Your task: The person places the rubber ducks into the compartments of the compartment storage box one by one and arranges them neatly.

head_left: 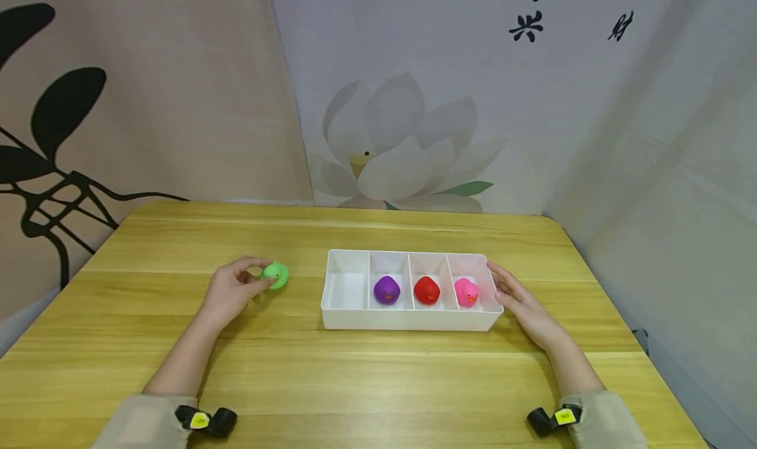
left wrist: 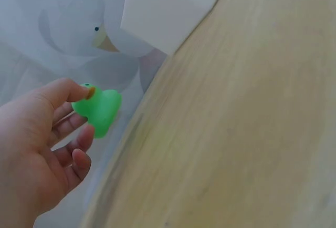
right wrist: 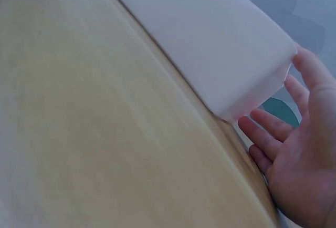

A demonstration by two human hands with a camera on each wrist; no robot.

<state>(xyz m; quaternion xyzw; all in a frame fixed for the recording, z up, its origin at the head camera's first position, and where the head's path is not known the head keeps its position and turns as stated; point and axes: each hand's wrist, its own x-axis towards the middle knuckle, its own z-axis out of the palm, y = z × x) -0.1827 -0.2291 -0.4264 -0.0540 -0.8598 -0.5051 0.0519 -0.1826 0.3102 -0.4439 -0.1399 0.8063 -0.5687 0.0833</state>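
Observation:
My left hand pinches a green toy duck between thumb and fingers, over the table left of the box. In the left wrist view the thumb lies by the orange beak of the duck, and the lower fingers curl loosely beneath. A white box with four compartments stands mid-table. At its right end rests my right hand, fingertips against the end wall, fingers relaxed. From left, the first compartment is bare; then come a purple duck, a red duck and a pink duck.
The wooden table reaches back to a hanging curtain printed with a flower and dark characters. Another curtain hangs along the right side. Small black cameras sit on both sleeves.

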